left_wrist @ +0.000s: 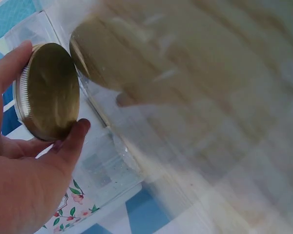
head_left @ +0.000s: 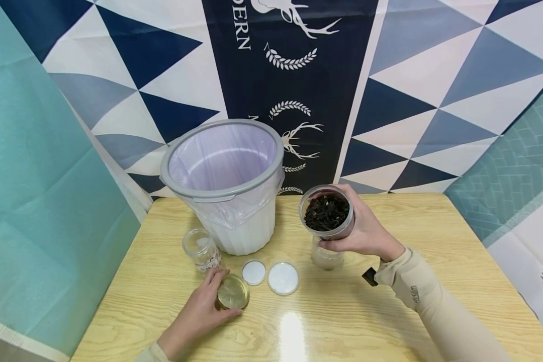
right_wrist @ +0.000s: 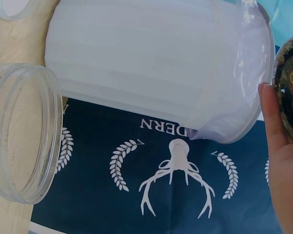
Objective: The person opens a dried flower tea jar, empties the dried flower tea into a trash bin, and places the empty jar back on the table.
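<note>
Your left hand (head_left: 198,314) gripped the gold lid (head_left: 232,292) near the desk's (head_left: 389,322) front edge while your right hand (head_left: 366,226) clutched the jar of dark bits (head_left: 327,213).

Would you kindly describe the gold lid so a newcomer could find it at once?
In front of the grey bin three lids lie in a row on the wooden table. The gold lid is leftmost, under the left hand; its neighbours are white, it alone metallic.
</note>
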The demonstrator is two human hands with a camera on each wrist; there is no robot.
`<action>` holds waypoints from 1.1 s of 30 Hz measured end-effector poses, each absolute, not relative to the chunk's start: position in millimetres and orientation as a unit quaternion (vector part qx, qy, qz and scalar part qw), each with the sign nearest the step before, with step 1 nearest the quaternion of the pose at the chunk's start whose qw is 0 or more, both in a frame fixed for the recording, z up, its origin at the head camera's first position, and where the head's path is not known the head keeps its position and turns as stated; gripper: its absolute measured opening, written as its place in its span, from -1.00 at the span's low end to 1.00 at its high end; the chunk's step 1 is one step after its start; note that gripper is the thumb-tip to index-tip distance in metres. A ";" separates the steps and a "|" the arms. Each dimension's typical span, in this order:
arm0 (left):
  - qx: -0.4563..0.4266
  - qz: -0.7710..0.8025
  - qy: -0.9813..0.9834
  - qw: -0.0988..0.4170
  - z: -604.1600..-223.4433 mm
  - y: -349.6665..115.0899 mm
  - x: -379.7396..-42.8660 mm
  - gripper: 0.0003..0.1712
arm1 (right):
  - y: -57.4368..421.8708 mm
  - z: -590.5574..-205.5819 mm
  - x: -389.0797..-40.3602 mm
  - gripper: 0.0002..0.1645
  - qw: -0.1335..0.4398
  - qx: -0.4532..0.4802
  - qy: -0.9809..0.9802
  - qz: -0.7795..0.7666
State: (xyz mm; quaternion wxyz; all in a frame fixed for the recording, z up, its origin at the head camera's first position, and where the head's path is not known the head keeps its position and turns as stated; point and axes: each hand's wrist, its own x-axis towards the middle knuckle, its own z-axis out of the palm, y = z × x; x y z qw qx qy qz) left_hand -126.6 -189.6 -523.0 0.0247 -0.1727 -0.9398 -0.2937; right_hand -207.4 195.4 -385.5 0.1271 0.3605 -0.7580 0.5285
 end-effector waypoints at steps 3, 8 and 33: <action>-0.174 -0.286 -0.942 0.027 -522.7 -189.9 -126.8 0.08 | 195.3 -384.3 -207.7 0.25 0.127 0.361 -0.759 0.527; -0.187 -0.250 -0.950 0.028 -521.6 -189.8 -127.7 0.06 | 195.4 -383.7 -207.2 0.26 0.127 0.363 -0.757 0.528; -0.222 -0.104 -0.965 0.090 -489.1 -171.7 -104.9 -0.04 | 197.3 -386.7 -207.4 0.24 0.126 0.355 -0.762 0.527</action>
